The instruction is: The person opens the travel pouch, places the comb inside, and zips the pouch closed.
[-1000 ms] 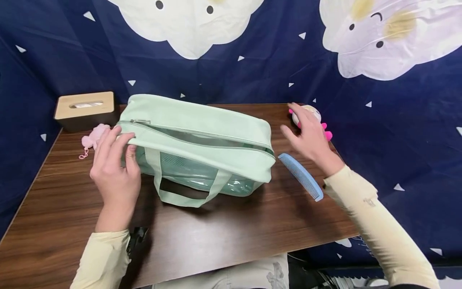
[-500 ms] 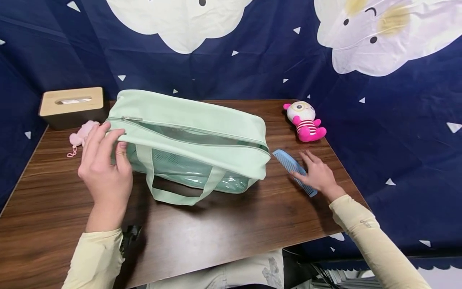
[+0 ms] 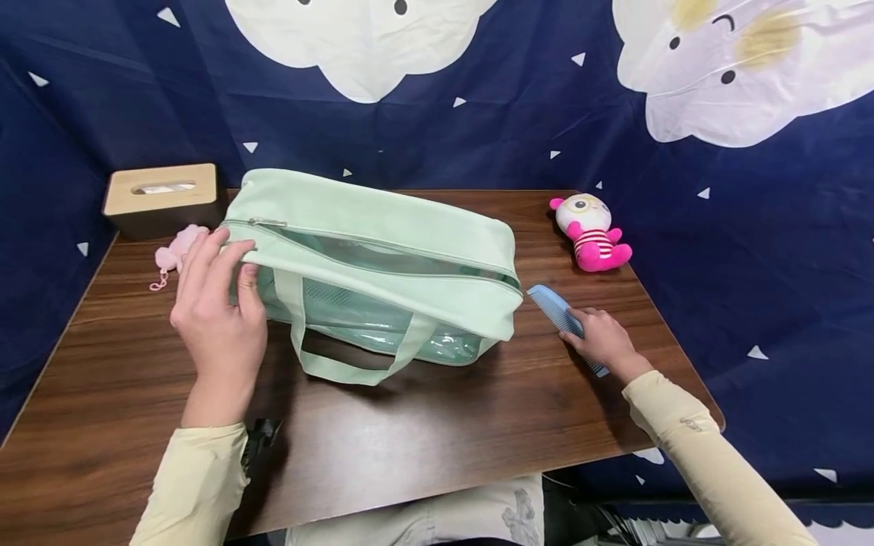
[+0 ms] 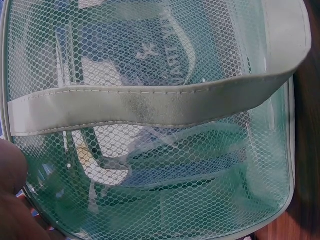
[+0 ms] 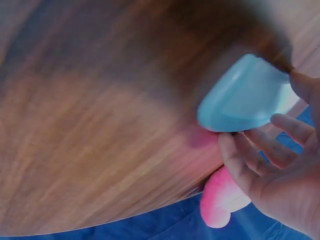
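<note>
A mint-green zip bag (image 3: 382, 212) with clear and mesh sides and a strap handle (image 4: 150, 107) stands on the table. Its zipper is partly undone, leaving a long gap along the top. My left hand (image 3: 221, 326) grips the bag's left top edge, the thumb on the near side and the fingers over the top. To the right of the bag, a light blue comb (image 3: 548, 303) lies at a slant. My right hand (image 3: 604, 340) pinches the comb near its middle between thumb and fingers; in the right wrist view the comb (image 5: 245, 97) appears partly edge-on.
A pink and white plush toy (image 3: 590, 231) lies at the back right of the wooden table (image 3: 410, 440). At the back left stands a tissue box (image 3: 164, 201) with a wooden lid. A small pink plush (image 3: 179, 246) sits beside the left hand, partly hidden.
My right hand has come from over the plush toy down toward me to the comb and now grips it. The left hand has stayed on the bag.
</note>
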Demonstrator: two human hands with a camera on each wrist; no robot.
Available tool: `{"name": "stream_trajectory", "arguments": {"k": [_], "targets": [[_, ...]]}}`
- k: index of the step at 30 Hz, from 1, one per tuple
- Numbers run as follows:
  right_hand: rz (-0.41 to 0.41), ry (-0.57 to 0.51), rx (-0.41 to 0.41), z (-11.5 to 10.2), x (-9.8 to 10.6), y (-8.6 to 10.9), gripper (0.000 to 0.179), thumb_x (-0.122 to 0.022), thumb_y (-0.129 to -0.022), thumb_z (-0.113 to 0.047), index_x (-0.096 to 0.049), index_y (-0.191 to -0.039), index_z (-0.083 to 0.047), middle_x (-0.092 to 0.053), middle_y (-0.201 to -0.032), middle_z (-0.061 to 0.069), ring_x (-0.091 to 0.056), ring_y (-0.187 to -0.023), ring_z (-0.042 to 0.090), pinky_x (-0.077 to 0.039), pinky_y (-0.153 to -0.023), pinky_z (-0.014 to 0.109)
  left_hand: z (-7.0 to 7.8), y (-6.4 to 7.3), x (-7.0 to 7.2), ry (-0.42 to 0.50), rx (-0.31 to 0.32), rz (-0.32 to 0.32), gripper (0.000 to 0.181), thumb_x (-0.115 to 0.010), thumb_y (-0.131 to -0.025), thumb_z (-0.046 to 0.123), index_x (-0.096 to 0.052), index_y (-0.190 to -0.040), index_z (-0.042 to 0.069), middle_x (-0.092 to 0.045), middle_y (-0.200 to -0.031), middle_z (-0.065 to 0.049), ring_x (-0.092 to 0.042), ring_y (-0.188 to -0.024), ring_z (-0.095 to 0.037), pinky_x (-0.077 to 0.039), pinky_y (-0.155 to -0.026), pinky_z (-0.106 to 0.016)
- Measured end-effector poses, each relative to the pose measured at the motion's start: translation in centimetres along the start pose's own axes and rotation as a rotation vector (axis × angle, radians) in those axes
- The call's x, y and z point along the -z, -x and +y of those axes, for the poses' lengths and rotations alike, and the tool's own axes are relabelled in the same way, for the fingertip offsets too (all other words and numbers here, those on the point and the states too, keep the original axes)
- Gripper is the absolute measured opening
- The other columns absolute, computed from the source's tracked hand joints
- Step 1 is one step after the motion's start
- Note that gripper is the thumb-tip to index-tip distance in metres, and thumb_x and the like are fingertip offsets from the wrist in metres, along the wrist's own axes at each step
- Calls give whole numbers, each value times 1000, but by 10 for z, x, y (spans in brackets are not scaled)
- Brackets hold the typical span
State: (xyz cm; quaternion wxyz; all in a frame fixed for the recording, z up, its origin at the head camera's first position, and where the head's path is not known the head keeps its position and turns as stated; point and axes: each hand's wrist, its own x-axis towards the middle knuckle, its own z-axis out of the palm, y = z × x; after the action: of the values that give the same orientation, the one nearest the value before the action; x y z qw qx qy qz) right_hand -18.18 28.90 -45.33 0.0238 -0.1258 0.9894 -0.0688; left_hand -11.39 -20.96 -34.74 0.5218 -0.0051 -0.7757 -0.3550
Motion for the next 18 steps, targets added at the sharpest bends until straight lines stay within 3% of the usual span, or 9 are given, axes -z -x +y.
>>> {"name": "stream_trajectory", "arguments": {"k": [4,9,13,18], "targets": [[-37,-32,-13,-2,7,-5,54,-76,-91,-25,-64,-129,11,-66,-121,36,-69,-100,46,-57,-85,60,0,-1,-1,-4,-4,3,17,-69,-96,10,-75,-106,-3,-71,-125,-21,-60,-132,-37,-34,-122,-44],[-91,-80,-104,-4,14,-12,59,-78,-86,-30,-66,-131,7,-66,-122,36,-69,-98,47,-58,-77,59,1,-1,2,-8,-4,3,15,-70,-95,7,-75,-105,-3,-71,-124,-22,-59,-132,-39,-38,-120,-45],[-57,-95,-147,-2,22,-12,60,-80,-84,-33,-67,-131,3,-69,-113,34,-68,-92,47,-56,-67,59,3,-1,1,-1,-6,1,14,-70,-94,5,-75,-105,-2,-71,-123,-23,-59,-131,-41,-40,-119,-44],[56,-93,-150,-8,37,-12,59,-81,-82,-34,-69,-129,-2,-70,-109,33,-68,-87,51,-54,-62,60,3,-1,0,-5,-9,7,14,-70,-94,5,-75,-105,-2,-71,-123,-23,-59,-130,-42,-40,-118,-44]]}}
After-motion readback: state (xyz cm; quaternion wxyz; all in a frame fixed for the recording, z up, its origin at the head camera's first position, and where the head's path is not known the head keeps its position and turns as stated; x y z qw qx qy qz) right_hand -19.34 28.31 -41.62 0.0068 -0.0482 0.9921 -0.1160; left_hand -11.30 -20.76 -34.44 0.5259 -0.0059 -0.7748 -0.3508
